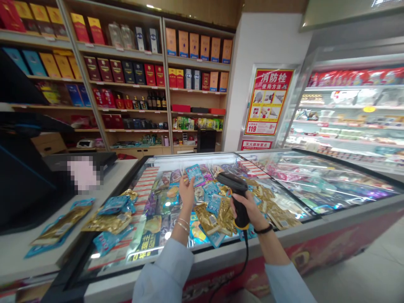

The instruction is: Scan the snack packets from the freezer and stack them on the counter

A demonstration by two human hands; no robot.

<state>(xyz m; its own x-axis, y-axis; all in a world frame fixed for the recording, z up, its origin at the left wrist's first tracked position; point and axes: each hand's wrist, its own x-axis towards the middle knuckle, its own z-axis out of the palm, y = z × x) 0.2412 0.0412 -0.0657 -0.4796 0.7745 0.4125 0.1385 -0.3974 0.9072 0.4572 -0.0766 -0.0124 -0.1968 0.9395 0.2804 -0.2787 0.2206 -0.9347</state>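
My right hand is wrapped round the handle of a black barcode scanner with yellow trim, its cord hanging down in front of the freezer. Its head points left, toward my other hand. Between the fingers of my left hand is a small blue snack packet, raised over the freezer's glass top. Below both hands lies a loose pile of gold snack packets and blue snack packets on the glass. How my left fingertips sit behind the packet is partly hidden.
More gold and blue packets lie at the freezer's left corner, and others on the white counter. A dark monitor stands at far left. The chest freezer extends right. Shelves of boxes line the back.
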